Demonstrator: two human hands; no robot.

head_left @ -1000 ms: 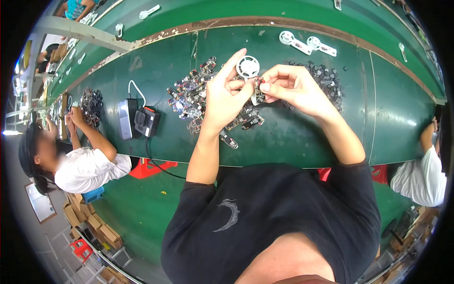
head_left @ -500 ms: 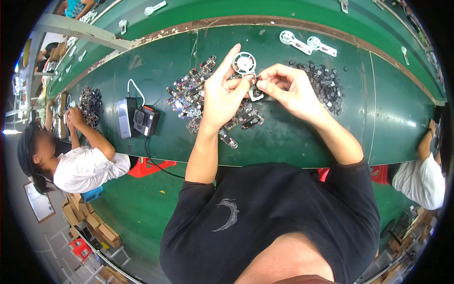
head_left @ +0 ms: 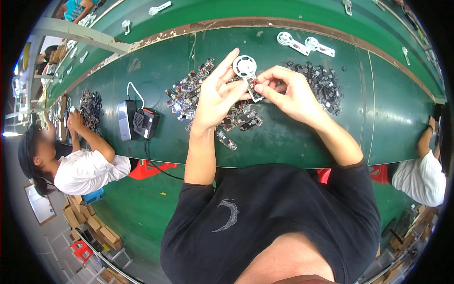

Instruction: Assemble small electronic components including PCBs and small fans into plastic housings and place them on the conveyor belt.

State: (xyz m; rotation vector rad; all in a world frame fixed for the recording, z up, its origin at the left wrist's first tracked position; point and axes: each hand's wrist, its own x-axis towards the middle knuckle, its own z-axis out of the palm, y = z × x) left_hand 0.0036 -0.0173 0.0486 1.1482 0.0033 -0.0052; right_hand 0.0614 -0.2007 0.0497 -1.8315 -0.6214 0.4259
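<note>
My left hand is closed on a white plastic housing with a round spoked head and a short handle, like a small handheld fan shell. Its thumb presses at the handle while the index finger points up. From the other side, my right hand pinches at the open handle, where a bit of red, likely wire, shows; the exact part is hidden by the fingertips. Beneath and left of my left hand spreads a pile of small circuit boards. Beyond my right hand lies a heap of small black parts.
Two similar white housings lie at the back of the green table. A grey-and-black device with a cable stands to the left, beside a black box. A co-worker sits further left, another person at right.
The housing has tilted slightly, its handle end showing a bit more. My left hand has shifted a little left and down; my right fingers stay at the handle.
</note>
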